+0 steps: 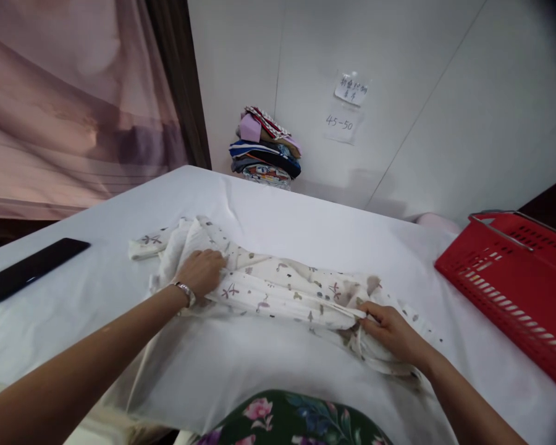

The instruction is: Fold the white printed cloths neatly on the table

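Observation:
A white garment [278, 287] with small animal and plant prints lies stretched across the bed-like white surface in front of me. What looks like a sleeve [149, 244] sticks out at its left end, and its right end is bunched with some brownish parts. My left hand [202, 272], a silver bracelet at the wrist, is closed on the cloth near that left end, its fingertips partly hidden. Toward the right end, my right hand [387, 326] pinches an edge of the fabric between thumb and fingers, pulling a fold taut.
A red plastic basket [514, 290] with a metal handle stands at the right. A dark flat phone-like object [32, 269] lies at the left edge. Folded clothes [266, 151] are stacked by the far wall, where handwritten notes [345, 120] hang. Pink curtains [74, 105] drape at the left.

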Motion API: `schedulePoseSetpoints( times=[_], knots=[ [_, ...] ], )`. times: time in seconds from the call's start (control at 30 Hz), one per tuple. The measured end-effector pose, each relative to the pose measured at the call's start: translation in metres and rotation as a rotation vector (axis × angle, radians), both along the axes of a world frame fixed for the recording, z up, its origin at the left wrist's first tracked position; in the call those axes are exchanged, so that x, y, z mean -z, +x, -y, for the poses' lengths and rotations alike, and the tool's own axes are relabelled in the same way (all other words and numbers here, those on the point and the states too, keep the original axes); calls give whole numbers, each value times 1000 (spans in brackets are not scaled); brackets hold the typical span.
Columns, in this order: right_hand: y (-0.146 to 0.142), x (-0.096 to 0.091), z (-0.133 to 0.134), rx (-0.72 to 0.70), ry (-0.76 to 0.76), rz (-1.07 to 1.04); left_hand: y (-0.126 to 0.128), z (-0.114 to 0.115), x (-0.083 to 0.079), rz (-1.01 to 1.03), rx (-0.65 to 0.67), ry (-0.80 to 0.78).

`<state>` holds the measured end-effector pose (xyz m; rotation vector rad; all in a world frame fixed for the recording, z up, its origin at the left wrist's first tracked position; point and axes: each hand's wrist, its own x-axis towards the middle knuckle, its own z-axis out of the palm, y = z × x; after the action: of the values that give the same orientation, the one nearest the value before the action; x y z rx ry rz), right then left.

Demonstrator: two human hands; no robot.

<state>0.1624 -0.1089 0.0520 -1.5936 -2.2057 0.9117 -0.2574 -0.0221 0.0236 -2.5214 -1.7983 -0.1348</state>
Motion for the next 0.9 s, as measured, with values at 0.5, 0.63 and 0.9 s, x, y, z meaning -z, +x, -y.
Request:
schedulePoseSetpoints(
  times=[0.5,0.63,0.9],
  knots=[
    [5,-8,10,23,-39,-112,102,18,-2,340,490,-240],
    [23,-12,15,147,58,-133,87,14,-30,571,304,-371],
    [118,-47,27,657,276,-347,34,0,-111,721,-245,-255]
  ],
)
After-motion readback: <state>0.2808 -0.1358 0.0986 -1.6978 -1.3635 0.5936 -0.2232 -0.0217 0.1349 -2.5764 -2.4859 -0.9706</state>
